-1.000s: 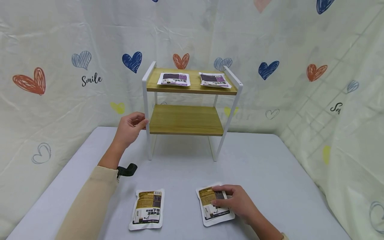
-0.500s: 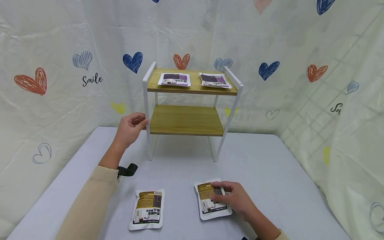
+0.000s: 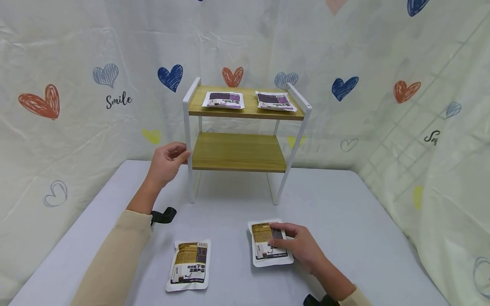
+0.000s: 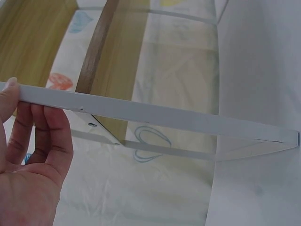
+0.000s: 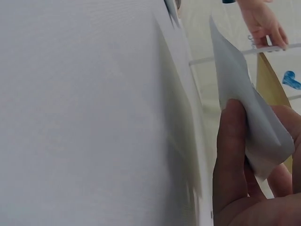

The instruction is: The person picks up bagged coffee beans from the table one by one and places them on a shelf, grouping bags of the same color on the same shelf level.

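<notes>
The person's left arm, in a beige sleeve [image 3: 115, 255], reaches forward, its left hand [image 3: 166, 165] pinching the near left white post [image 3: 190, 180] of a two-tier wooden shelf rack [image 3: 239, 151], thumb in front, fingers bent behind, level with the lower board. The right forearm slants in from the lower right; the right hand [image 3: 304, 248] pinches a gold-and-white printed pouch [image 3: 266, 250] by its right side, holding it just above the white tabletop [image 3: 226, 221]. A matching pouch [image 3: 189, 265] lies flat to its left.
</notes>
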Demonstrator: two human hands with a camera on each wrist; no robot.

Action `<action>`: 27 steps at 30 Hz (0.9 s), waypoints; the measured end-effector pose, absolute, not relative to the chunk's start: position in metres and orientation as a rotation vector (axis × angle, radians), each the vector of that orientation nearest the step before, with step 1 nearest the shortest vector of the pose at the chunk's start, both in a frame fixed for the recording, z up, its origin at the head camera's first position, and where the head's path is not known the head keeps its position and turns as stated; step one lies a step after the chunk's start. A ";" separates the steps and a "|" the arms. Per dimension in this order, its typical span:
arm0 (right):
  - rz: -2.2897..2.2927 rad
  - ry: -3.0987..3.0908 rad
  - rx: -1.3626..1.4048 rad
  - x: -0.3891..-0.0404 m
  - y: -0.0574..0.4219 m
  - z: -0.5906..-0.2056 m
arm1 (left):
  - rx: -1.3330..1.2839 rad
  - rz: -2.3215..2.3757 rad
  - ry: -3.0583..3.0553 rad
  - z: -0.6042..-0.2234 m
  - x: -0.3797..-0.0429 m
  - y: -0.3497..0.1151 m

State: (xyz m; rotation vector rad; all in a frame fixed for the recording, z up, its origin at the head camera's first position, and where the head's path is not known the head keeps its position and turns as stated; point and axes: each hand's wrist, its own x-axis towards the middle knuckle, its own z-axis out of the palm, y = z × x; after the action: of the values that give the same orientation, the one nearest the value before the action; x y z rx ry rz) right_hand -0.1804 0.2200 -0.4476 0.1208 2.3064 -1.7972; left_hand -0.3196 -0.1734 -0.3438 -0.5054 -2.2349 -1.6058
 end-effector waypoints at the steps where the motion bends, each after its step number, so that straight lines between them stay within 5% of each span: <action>1: -1.821 2.294 0.131 -0.181 0.219 -0.447 | -0.506 -1.606 -2.235 -0.344 -0.320 -0.173; 27: -1.961 2.285 0.105 -0.201 0.210 -0.428 | -0.527 -1.604 -2.226 -0.347 -0.323 -0.175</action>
State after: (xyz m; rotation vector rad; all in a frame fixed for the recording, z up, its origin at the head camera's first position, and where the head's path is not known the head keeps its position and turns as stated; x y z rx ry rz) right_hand -0.2005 0.2103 -0.4284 0.1052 2.2849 -1.9614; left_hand -0.3233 -0.1748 -0.3473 -0.5273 -2.2256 -1.6040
